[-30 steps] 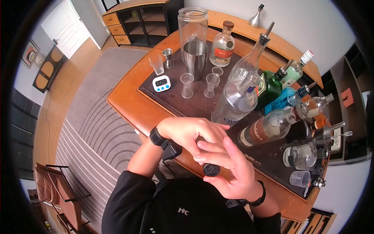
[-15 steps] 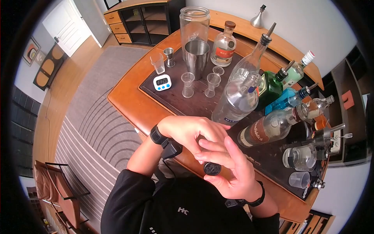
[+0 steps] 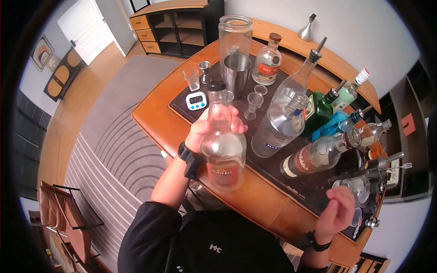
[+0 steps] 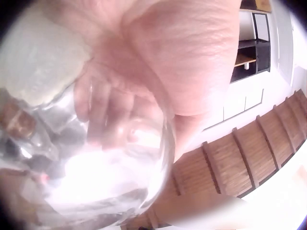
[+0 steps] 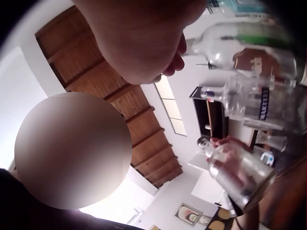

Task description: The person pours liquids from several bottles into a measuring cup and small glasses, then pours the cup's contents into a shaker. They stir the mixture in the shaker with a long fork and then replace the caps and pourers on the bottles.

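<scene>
In the head view my left hand [image 3: 199,128] grips a clear glass bottle [image 3: 224,152] from behind, its fingers showing round the neck and shoulder. The bottle stands nearly upright over the table's front edge, with a dark top and a red label. Its curved glass [image 4: 129,172] fills much of the left wrist view, and fingers show through it. My right hand [image 3: 339,210] is raised at the table's right side, fingers loosely curled, with nothing showing in them. In the head view it overlaps a clear jar-like bottle [image 3: 359,190] and a small plastic cup [image 3: 356,217].
On the dark mat [image 3: 282,182] stand a labelled whisky bottle [image 3: 309,159], a large clear bottle [image 3: 273,132], a green bottle [image 3: 318,111] and a blue bottle [image 3: 334,125]. Farther back are a metal shaker tin [image 3: 236,75], a tall glass jar [image 3: 234,36], a white timer [image 3: 196,101] and small measuring cups [image 3: 253,105].
My hands were close together over the table's front edge, with a small dark round thing at the right fingers. Now the left holds up the bottle, and the right has moved off to the right.
</scene>
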The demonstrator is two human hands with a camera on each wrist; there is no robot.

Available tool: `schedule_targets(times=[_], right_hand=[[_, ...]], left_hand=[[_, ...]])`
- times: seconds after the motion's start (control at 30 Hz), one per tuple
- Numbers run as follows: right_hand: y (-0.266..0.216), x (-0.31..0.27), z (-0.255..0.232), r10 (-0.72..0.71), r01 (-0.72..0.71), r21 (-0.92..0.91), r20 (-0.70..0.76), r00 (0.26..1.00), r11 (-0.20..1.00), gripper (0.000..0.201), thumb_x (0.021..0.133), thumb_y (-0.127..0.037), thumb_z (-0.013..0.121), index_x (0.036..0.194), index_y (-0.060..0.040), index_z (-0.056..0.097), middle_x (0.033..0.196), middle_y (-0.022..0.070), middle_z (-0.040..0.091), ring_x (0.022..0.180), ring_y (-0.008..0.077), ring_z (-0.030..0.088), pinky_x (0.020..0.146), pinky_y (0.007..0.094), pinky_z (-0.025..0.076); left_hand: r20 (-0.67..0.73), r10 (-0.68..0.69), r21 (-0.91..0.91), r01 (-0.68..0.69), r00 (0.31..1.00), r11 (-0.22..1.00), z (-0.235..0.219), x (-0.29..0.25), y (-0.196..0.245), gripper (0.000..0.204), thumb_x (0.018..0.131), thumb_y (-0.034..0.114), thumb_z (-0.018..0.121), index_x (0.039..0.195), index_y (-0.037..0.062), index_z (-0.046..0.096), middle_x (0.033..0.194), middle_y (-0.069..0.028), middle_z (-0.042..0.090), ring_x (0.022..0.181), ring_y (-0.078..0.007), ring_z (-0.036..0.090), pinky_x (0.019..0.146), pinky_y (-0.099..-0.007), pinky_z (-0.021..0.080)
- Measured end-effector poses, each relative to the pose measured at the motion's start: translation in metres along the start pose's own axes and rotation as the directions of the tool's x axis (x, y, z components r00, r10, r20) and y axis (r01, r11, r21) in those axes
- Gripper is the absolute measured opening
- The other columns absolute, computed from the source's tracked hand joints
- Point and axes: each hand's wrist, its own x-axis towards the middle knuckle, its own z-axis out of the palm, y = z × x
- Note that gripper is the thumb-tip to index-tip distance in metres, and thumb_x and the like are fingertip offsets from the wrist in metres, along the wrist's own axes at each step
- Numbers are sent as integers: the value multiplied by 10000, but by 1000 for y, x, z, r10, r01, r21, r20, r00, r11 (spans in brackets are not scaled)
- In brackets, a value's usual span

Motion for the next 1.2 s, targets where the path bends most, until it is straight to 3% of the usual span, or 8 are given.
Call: schedule_targets(times=[0.17,0.23,0.3,0.37,0.4,0.7,1.03,1.2], right_hand=[[46,-38,-31,280,-284,0,-164,946,959,108,959,46,549,1027,28,631,975,102,618,846,168,567,774,288,466],[63,-48,-34,452,-477,-169,-168,876,862,111,965,16,583,1061,28,637,998,83,623,886,153,575,813,286,474],[74,-53,-35,452,-454,-253,-69,889,855,168,943,-3,626,1110,16,641,1044,102,645,970,216,614,892,324,484],[79,-55,-28,334,-241,-567,64,940,787,202,928,-16,638,1128,12,643,1123,149,649,1051,312,623,951,382,481],[77,-56,-25,445,-325,-579,73,893,748,251,917,-33,648,1164,15,640,1238,187,617,1167,379,582,1023,430,450],[104,-72,-16,496,-303,-700,83,864,647,363,928,-50,631,1282,8,578,1362,211,548,1276,399,512,1092,466,394],[115,-78,-16,497,-300,-661,127,858,688,284,921,-25,619,1202,14,626,1308,209,591,1251,392,540,1081,460,401],[108,-74,-13,490,-353,-573,98,866,739,135,940,-21,611,1061,6,664,989,129,616,924,289,595,850,370,480]], left_hand=[[-188,19,55,-9,982,998,-8,-4,1,728,799,461,785,1345,43,546,992,-83,631,1058,-280,589,1112,-469,399],[-195,19,56,-9,981,998,-12,-3,-2,738,809,466,775,1356,37,529,995,-79,628,1058,-279,586,1094,-462,407],[-224,31,39,-23,974,999,-17,-4,-6,743,823,474,761,1366,29,515,1001,-84,626,1059,-276,584,1076,-455,412],[-237,24,29,-18,971,999,-20,-5,-8,743,833,476,751,1371,24,509,1025,-93,631,1069,-275,583,1068,-448,411],[-239,22,11,-20,971,1000,-22,-5,-10,736,838,470,747,1372,24,508,1040,-97,635,1076,-277,582,1068,-446,411],[-249,-2,-6,0,969,1000,-32,-12,-15,745,848,465,746,1395,19,510,1082,-115,652,1118,-337,596,1057,-463,427],[-257,-35,0,36,966,999,-26,-11,-12,735,835,437,770,1375,0,529,1047,-129,645,1098,-360,614,1021,-457,460],[-254,-41,-12,39,966,999,-25,-12,-13,732,822,430,783,1365,4,537,1037,-127,641,1089,-360,612,1009,-457,467]])
